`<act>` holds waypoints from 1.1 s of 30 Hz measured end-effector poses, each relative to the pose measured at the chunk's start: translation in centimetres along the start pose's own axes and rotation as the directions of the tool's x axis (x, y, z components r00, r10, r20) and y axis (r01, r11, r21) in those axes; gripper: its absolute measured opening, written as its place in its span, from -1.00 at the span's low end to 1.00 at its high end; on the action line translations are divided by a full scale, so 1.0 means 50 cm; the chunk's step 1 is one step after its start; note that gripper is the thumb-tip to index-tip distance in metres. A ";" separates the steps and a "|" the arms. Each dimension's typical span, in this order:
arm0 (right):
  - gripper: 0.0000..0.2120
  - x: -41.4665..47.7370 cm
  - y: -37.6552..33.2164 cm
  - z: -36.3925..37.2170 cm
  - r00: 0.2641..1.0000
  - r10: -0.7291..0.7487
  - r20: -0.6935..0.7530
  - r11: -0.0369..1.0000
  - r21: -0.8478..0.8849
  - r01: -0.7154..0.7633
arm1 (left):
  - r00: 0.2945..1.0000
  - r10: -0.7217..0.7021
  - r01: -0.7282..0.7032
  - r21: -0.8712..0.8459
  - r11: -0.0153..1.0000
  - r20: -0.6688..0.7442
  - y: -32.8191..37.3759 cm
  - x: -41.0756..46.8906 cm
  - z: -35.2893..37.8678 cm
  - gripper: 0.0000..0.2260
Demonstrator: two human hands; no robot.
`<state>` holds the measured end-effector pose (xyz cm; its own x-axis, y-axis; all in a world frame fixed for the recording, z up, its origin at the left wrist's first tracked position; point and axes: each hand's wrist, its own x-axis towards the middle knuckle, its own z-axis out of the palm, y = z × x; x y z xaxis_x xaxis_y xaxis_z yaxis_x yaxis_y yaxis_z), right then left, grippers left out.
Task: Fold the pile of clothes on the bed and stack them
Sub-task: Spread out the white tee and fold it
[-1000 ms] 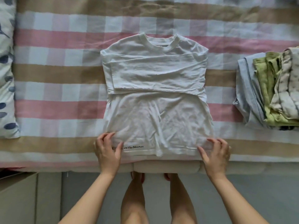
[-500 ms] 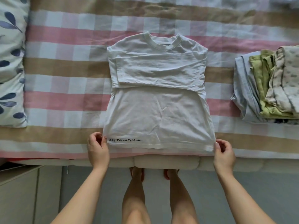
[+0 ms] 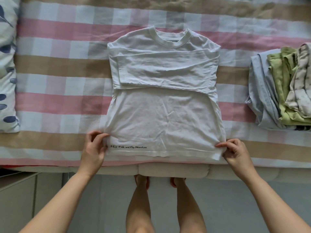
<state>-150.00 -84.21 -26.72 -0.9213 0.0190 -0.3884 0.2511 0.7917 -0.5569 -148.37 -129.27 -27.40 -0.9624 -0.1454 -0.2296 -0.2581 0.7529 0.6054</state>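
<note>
Both hands are pinching the tee's (image 3: pixel 164 105) bottom corners: left hand (image 3: pixel 94 148) has thumb and fingers curled on the near-left corner, right hand (image 3: pixel 236 153) same on the near-right. Forearms reach in from below, wrists about level. Between the grips the hem lies flat on the bed (image 3: pixel 64 78), sleeves folded in. Right of the right hand sits a folded stack (image 3: pixel 276 88).

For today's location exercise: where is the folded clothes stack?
Head view, right edge: the blue, green and patterned folded stack sits on the striped bedcover, beside the white T-shirt.
</note>
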 end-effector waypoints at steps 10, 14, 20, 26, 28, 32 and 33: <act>-0.69 0.004 -0.022 -0.020 0.991 -0.118 0.067 0.984 -0.127 0.125 | 0.978 -0.205 0.206 -0.051 0.977 0.025 0.042 -0.007 0.008 -0.86; -0.61 0.031 -0.050 -0.072 0.999 0.054 0.007 0.966 0.252 -0.054 | 0.873 -0.413 0.477 -0.630 0.613 0.259 0.076 0.036 -0.052 -0.59; -0.75 0.162 -0.148 -0.167 0.995 0.042 -0.089 0.787 0.616 0.022 | 0.923 -0.228 0.385 -0.735 0.558 0.310 0.130 0.173 -0.146 -0.68; -0.87 0.352 -0.225 -0.188 0.970 0.116 -0.214 0.730 0.680 0.063 | 0.965 -0.256 0.135 -0.716 0.685 -0.063 0.185 0.369 -0.124 -0.65; -0.87 0.416 -0.238 -0.181 0.962 0.137 -0.238 0.734 0.676 0.062 | 0.963 -0.258 0.114 -0.739 0.664 -0.084 0.196 0.434 -0.107 -0.78; -0.81 0.517 -0.230 -0.148 0.951 0.174 -0.257 0.786 0.618 0.023 | 0.955 -0.295 0.170 -0.749 0.641 -0.035 0.196 0.533 -0.070 -0.79; -0.77 0.535 -0.227 -0.138 0.946 0.197 -0.259 0.791 0.612 0.002 | 0.950 -0.313 0.193 -0.748 0.635 -0.020 0.191 0.550 -0.061 -0.78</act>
<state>-179.52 -88.45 -25.72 -0.8984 0.3323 -0.2873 0.3783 0.2529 -0.8905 -177.56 -128.05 -25.61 -0.8350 -0.3865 -0.3916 -0.4131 -0.0297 0.9102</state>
